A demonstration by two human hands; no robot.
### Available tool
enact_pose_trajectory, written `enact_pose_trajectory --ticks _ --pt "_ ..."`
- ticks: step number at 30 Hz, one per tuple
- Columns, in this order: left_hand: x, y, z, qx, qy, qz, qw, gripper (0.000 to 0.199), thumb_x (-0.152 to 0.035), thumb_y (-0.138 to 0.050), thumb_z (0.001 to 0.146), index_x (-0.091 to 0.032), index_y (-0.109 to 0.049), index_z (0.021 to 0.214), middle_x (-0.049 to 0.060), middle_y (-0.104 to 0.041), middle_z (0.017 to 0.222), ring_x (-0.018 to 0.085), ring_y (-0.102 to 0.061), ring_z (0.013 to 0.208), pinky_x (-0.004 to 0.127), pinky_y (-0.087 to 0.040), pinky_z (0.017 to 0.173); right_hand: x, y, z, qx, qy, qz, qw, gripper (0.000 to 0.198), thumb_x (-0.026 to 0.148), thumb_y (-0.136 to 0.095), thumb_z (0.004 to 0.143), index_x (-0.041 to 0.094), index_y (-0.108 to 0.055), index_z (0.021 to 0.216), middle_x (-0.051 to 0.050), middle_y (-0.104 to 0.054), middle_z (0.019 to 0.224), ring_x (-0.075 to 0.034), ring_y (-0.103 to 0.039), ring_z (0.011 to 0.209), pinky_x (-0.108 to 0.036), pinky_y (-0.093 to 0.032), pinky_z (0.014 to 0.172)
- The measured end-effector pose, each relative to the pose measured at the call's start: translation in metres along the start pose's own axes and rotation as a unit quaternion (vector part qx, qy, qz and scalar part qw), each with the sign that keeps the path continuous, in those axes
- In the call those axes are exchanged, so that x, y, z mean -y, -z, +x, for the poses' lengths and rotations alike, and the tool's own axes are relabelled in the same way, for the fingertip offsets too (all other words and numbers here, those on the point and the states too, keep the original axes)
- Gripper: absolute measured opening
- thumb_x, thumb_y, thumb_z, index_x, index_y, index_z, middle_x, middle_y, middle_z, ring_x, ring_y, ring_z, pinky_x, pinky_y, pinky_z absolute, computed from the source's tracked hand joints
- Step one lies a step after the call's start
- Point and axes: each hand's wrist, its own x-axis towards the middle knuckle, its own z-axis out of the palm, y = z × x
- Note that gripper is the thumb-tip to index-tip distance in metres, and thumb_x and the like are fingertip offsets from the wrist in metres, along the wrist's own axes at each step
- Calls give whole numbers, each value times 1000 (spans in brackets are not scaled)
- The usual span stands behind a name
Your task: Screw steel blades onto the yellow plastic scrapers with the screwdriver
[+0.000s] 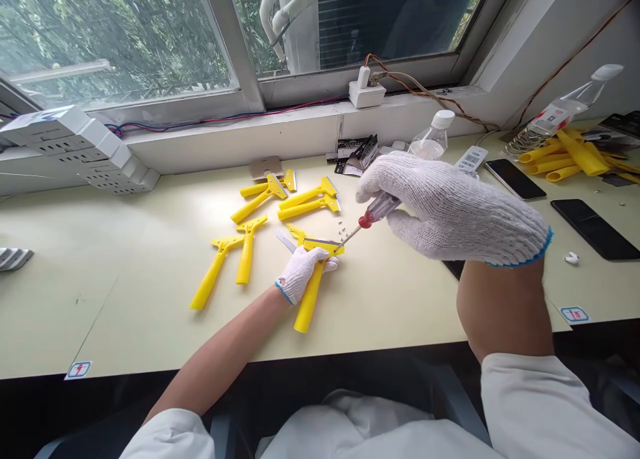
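My left hand [300, 272], in a white knit glove, is closed around the head end of a yellow scraper [311, 295] whose handle points toward me. A metal blade lies along the head of that scraper. In my gloved right hand [425, 202] is a screwdriver [379, 210] with a clear handle and red collar. Its tip meets the scraper head near the right end. Just beyond the head lie several small screws [342, 231]. Partly hidden behind my left hand are another yellow scraper piece [297, 232] and a loose metal strip [285, 241].
Several yellow scrapers [215, 272] lie left and behind. White boxes [100, 152] are stacked back left. A water bottle [431, 139] stands behind my right hand. To the right are two phones [595, 229], an earbud [571, 258], yellow handles [565, 159] and another bottle [560, 115].
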Motion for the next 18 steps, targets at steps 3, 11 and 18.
enact_pose_trajectory --ticks 3,11,18 --pt "1 1 1 4 0 -5 1000 21 -16 -81 79 -13 -72 99 11 -78 91 18 -78 80 29 -69 82 5 -7 2 -41 -55 -28 997 16 31 -71 98 26 -70 113 -8 -77 100 -28 -70 91 -42 -55 82" --pt "-1 -1 0 -14 6 8 1000 20 -16 -79 79 -12 -73 98 13 -79 92 19 -79 80 30 -69 83 3 -1 1 -2 -14 16 1000 18 17 -64 96 27 -70 110 -7 -77 107 -27 -71 95 -41 -55 86" --pt "-1 0 0 -6 7 0 1000 23 -16 -81 80 -13 -73 100 10 -78 91 18 -78 81 30 -69 83 10 -6 -1 -66 -77 -68 992 14 40 -71 101 26 -68 99 -6 -70 82 -28 -67 84 -38 -48 72"
